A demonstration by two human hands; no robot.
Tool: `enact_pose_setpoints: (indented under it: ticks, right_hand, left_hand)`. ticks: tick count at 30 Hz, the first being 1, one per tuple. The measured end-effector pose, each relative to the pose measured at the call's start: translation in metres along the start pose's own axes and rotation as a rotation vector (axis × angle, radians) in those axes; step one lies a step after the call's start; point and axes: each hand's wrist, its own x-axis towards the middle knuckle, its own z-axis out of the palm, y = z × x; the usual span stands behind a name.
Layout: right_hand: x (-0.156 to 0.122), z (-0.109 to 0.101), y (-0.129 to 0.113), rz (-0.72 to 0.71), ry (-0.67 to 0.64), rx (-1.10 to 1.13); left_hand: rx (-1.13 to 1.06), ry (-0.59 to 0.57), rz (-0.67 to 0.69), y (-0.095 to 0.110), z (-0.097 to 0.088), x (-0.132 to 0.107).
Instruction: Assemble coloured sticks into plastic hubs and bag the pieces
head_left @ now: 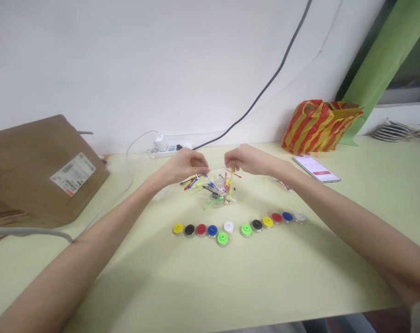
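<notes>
My left hand [184,165]: held up, back upward, wrist slightly bent, fingers [202,162] bunched together and pointing inward. My right hand [245,158]: held up likewise, back upward, its fingers [229,161] pinched and angled downward, facing the left ones, the two hands near but apart. My left forearm [92,245]: bare, entering from the lower left corner. My right forearm [337,208]: bare, entering from the right edge.

- A white wall [126,60] straight ahead of me, with a dark cable [265,88] slanting down it
- A pale green desk [210,286] meeting the wall along its far edge
- A green panel [376,60] slanting across the top right corner
</notes>
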Motion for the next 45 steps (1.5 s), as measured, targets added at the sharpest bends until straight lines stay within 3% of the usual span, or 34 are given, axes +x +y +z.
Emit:
enact_pose_setpoints:
  ticks: [7, 14, 18, 26, 33, 35, 40, 45]
  right_hand:
    - [-0.001, -0.003, 0.001, -0.004, 0.017, 0.066]
    - [-0.002, -0.001, 0.006, -0.008, 0.012, 0.182]
    - [-0.005, -0.011, -0.002, -0.022, 0.05, 0.298]
    - [-0.022, -0.059, 0.002, -0.007, 0.362, 0.378]
    - [-0.049, -0.089, 0.059, 0.16, 0.705, 0.234]
    - [-0.056, -0.09, 0.077, 0.274, 0.655, 0.215]
    - [-0.066, -0.066, 0.114, 0.56, 0.183, 0.292]
    - [-0.063, -0.022, 0.151, 0.677, 0.018, 0.251]
  left_hand:
    - [-0.06, -0.012, 0.014, -0.009, 0.002, 0.001]
    - [-0.09, 0.076, 0.011, -0.014, 0.001, 0.004]
    - [-0.118, 0.147, 0.02, -0.008, -0.003, 0.005]
    - [-0.115, 0.223, 0.027, 0.008, -0.009, 0.003]
    - [-0.076, 0.19, 0.019, 0.006, -0.008, 0.004]
    - [-0.066, 0.162, -0.006, 0.007, -0.008, 0.003]
    - [-0.033, 0.104, -0.053, 0.008, -0.006, 0.003]
    - [-0.03, 0.078, -0.066, 0.005, -0.003, 0.004]
